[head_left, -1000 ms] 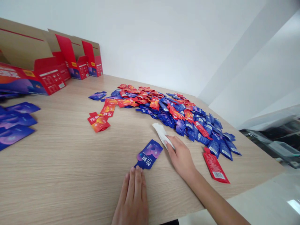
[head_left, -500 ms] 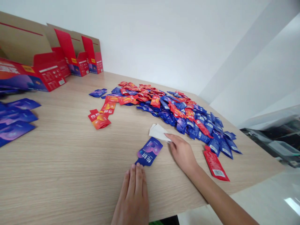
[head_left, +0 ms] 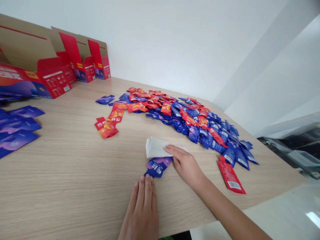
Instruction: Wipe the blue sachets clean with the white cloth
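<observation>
A blue pouch with purple print lies flat on the wooden table in front of me. With its fingers stretched out together, my left hand presses the pouch's narrow spout end against the tabletop. My right hand grips a folded white cloth, which lies over the pouch's far end and hides that part. To the right of my right arm rests a single red pouch, back side up with its barcode showing.
A large heap of red and blue pouches spreads across the table's back. Two red pouches lie left of it. Blue pouches are stacked at the far left, before opened red cartons. The table's edge runs close by.
My right hand has moved left with the white cloth, from beside the pouch's far corner to over its far end. My left hand stays on the spout end.
</observation>
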